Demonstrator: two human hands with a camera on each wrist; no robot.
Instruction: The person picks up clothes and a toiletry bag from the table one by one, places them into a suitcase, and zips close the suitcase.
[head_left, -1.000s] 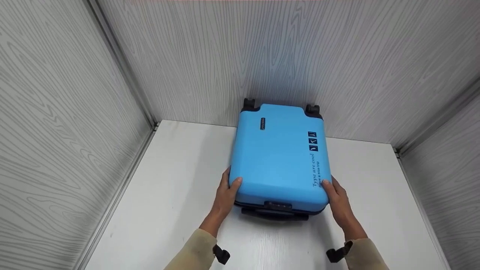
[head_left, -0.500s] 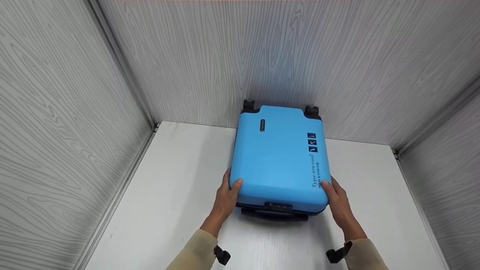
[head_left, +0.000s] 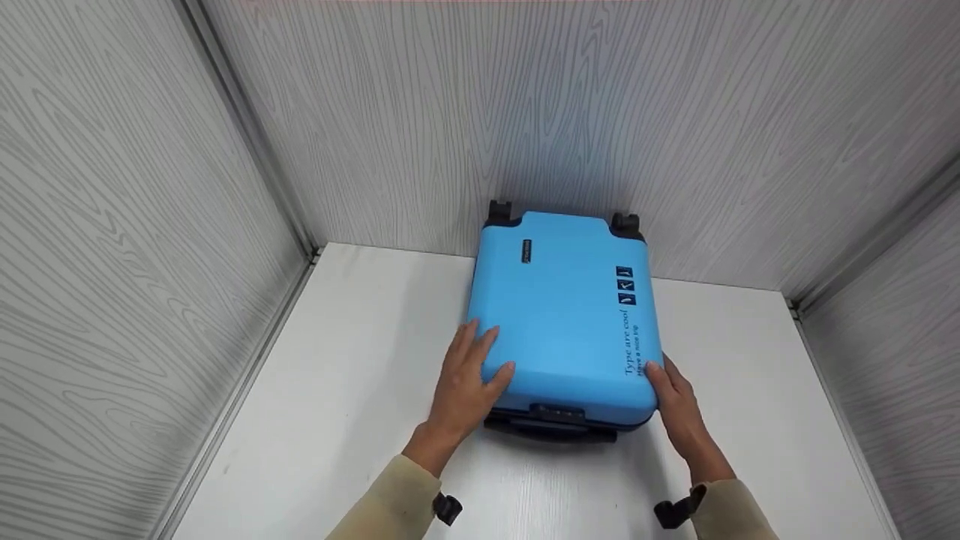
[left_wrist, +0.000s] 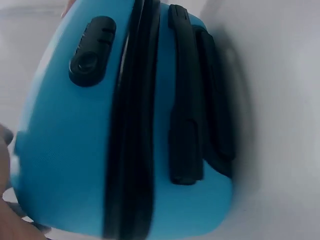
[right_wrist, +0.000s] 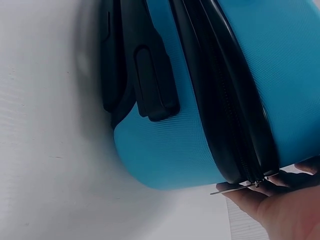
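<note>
A blue hard-shell suitcase (head_left: 562,315) lies flat on the white surface, its black wheels toward the back wall and its black handle (head_left: 551,430) toward the person. My left hand (head_left: 461,386) has its fingers spread over the suitcase's near left corner, straight rather than wrapped round it. My right hand (head_left: 679,405) grips the near right edge, thumb on top and fingers down the side. The right wrist view shows those fingers (right_wrist: 280,185) against the side by the black zipper seam (right_wrist: 225,90) and a metal zipper pull (right_wrist: 235,189).
Wood-grain panels (head_left: 420,112) rise behind and on both sides of the white surface (head_left: 337,360). A metal strip (head_left: 247,375) runs along the left edge. The suitcase's wheel end is close to the back panel.
My left hand has loosened from the suitcase's left side and moved up and inward, fingers spreading over the corner. My right hand and the suitcase have stayed almost still.
</note>
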